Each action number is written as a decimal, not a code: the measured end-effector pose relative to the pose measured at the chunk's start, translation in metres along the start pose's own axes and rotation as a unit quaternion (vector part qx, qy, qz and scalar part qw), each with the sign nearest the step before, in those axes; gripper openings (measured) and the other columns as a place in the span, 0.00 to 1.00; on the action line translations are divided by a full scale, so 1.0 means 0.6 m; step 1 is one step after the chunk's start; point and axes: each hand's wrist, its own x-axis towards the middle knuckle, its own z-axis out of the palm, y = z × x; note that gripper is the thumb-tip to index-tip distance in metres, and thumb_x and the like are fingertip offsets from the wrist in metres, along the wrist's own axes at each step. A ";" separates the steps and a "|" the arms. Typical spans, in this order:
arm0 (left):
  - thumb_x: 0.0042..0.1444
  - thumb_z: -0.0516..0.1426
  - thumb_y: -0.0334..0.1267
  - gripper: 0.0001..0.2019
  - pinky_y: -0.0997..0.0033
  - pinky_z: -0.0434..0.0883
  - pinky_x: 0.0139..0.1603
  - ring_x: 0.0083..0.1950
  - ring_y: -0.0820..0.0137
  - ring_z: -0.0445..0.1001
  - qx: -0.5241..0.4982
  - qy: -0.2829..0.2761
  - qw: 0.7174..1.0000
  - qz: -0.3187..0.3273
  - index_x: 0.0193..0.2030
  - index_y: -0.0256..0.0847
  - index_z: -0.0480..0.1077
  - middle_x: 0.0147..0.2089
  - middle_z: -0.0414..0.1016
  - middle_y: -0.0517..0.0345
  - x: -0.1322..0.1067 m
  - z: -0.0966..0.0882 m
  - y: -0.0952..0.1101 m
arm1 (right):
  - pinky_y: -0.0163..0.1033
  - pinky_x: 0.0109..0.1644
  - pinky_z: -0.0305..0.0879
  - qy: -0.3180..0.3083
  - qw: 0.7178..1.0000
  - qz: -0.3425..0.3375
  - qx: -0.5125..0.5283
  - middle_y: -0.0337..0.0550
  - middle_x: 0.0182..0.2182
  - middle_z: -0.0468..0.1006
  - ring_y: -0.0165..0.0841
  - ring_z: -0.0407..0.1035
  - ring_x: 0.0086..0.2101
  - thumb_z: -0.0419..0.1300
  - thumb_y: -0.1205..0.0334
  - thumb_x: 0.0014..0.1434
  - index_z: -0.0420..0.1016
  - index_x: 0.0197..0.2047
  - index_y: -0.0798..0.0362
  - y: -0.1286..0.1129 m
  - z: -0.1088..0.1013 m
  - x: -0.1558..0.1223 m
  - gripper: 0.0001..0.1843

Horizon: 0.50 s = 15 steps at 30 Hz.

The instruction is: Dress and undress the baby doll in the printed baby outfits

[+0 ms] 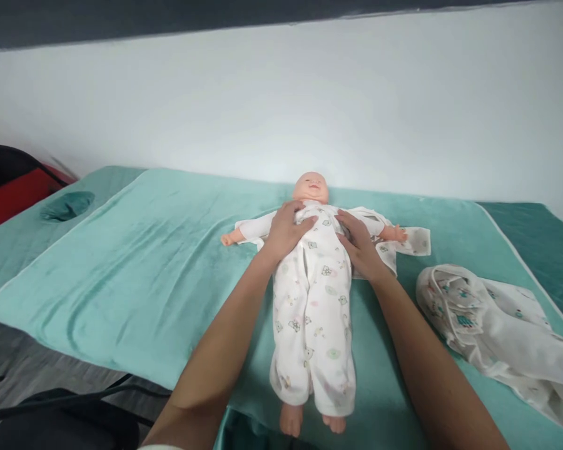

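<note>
A baby doll (311, 187) lies on its back, head toward the wall and bare feet toward me. It wears white printed trousers (326, 300) that reach high on its chest, and a white top (267, 226) with its arms spread in the sleeves. My left hand (288, 232) rests on the left side of the doll's chest, thumb apart from the fingers. On the opposite side, my right hand (360, 247) touches the upper trousers with its fingers stretched out. Part of the top (415, 241) lies loose beside the doll's arm on the right.
White printed baby clothing (502, 331) lies bunched on the right of the green bed cover (145, 250). A round face hole (68, 206) shows at the bed's left end. A red and black object (16, 187) stands beyond it. Dark cables (122, 387) cross at lower left.
</note>
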 end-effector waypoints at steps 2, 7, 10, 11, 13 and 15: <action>0.59 0.61 0.43 0.15 0.59 0.66 0.64 0.61 0.62 0.71 0.028 0.000 0.999 0.026 0.50 0.43 0.68 0.59 0.73 0.51 0.002 0.005 0.001 | 0.58 0.73 0.48 -0.004 1.000 0.006 0.011 0.50 0.67 0.64 0.43 0.56 0.67 0.58 0.46 0.67 0.67 0.64 0.48 0.006 -0.002 -0.001 0.27; 0.63 0.59 0.41 0.07 0.58 0.62 0.68 0.66 0.62 0.65 0.098 0.033 0.980 0.170 0.42 0.42 0.66 0.60 0.73 0.50 -0.007 0.010 -0.005 | 0.53 0.74 0.49 -0.013 0.998 0.040 0.049 0.49 0.68 0.62 0.41 0.55 0.68 0.62 0.45 0.64 0.64 0.66 0.47 0.001 -0.010 -0.004 0.32; 0.67 0.55 0.44 0.08 0.58 0.65 0.64 0.62 0.62 0.67 0.135 0.044 0.962 0.234 0.41 0.43 0.67 0.55 0.75 0.50 -0.017 0.008 -0.004 | 0.51 0.74 0.50 -0.002 0.996 0.042 0.081 0.47 0.68 0.61 0.40 0.54 0.68 0.64 0.45 0.62 0.63 0.65 0.46 -0.012 -0.010 -0.006 0.33; 0.68 0.54 0.45 0.09 0.58 0.66 0.61 0.58 0.61 0.68 0.148 0.048 0.957 0.246 0.41 0.42 0.68 0.53 0.76 0.50 -0.020 0.008 -0.003 | 0.51 0.74 0.49 0.003 0.995 0.038 0.089 0.47 0.68 0.60 0.41 0.53 0.69 0.65 0.45 0.62 0.63 0.65 0.46 -0.018 -0.008 -0.007 0.33; 0.69 0.51 0.47 0.12 0.58 0.67 0.56 0.53 0.60 0.69 0.179 0.050 0.948 0.258 0.42 0.42 0.69 0.48 0.76 0.49 -0.025 0.008 0.001 | 0.52 0.74 0.49 0.004 0.995 0.024 0.101 0.48 0.69 0.58 0.42 0.52 0.69 0.66 0.44 0.60 0.62 0.63 0.46 -0.031 -0.003 -0.007 0.33; 0.70 0.48 0.47 0.14 0.59 0.66 0.52 0.49 0.60 0.69 0.213 0.040 0.939 0.268 0.42 0.41 0.69 0.45 0.75 0.48 -0.030 0.010 0.004 | 0.54 0.74 0.48 -0.007 0.995 0.002 0.095 0.49 0.68 0.57 0.43 0.52 0.69 0.68 0.43 0.58 0.63 0.61 0.46 -0.045 0.003 -0.007 0.34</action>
